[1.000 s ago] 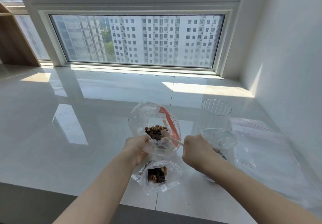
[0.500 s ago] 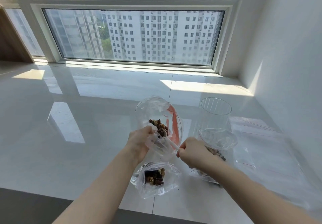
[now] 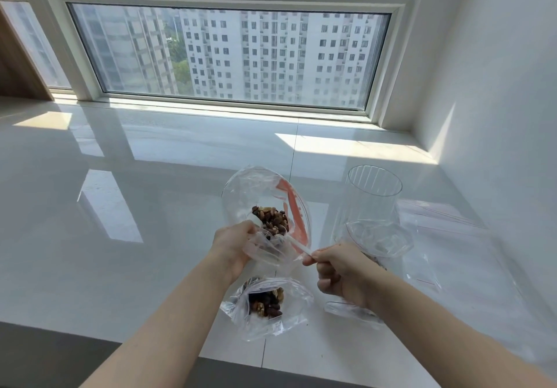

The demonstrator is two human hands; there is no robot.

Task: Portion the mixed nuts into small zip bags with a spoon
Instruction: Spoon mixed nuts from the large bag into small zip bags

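My left hand (image 3: 233, 244) grips the rim of a large clear bag (image 3: 256, 190) with an orange zip strip, held tilted above the counter. Mixed nuts (image 3: 271, 220) are heaped inside it. My right hand (image 3: 339, 270) pinches the handle of a white plastic spoon (image 3: 297, 244), whose bowl reaches into the nuts. Below the hands a small clear zip bag (image 3: 271, 306) lies on the counter with a portion of nuts in it. Another small bag (image 3: 379, 240) with a few nuts stands open behind my right hand.
A clear ribbed plastic cup (image 3: 373, 190) stands to the right on the glossy white counter (image 3: 120, 206). Flat clear zip bags (image 3: 446, 237) lie at the far right near the white wall. A wide window runs along the back. The counter's front edge is near my elbows.
The large bag has been lifted and tipped more toward me. The spoon's bowl has pushed deeper into the nuts, and my right hand has drawn back and lower.
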